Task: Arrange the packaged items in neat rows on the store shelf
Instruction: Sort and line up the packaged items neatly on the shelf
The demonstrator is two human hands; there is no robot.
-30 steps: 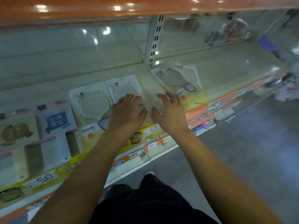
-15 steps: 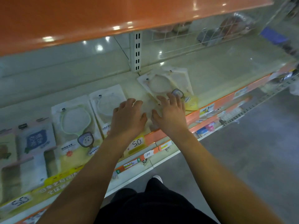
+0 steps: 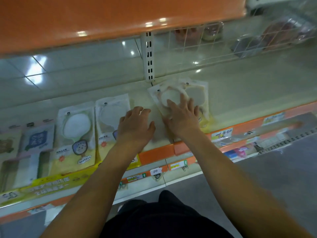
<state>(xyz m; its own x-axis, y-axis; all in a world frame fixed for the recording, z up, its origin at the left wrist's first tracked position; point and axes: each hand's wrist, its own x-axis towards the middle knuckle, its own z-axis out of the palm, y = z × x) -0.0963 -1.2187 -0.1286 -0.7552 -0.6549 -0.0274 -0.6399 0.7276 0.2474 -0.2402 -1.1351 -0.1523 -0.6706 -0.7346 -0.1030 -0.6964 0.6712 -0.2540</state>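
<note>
Flat packaged mirrors lie in a row on the cream shelf (image 3: 243,93). A green-rimmed pack (image 3: 75,133) and a white-rimmed pack (image 3: 111,117) lie straight, side by side. My left hand (image 3: 135,126) rests palm down at the white pack's right edge and on bare shelf, fingers apart. My right hand (image 3: 182,117) lies flat with spread fingers on a tilted pink-rimmed pack (image 3: 164,95). That pack overlaps another pack (image 3: 197,91) beneath it to the right. Neither hand grips anything.
Blue-label packs (image 3: 36,140) lie at the far left. An orange shelf (image 3: 103,19) overhangs above. A slotted white upright (image 3: 148,55) and a wire divider (image 3: 214,40) stand at the back. Orange price rail (image 3: 154,154) runs along the front edge.
My right hand slid forward and right onto the tilted pink-rimmed pack. My left hand came off the white-rimmed pack toward the bare gap. The camera view shifted right.
</note>
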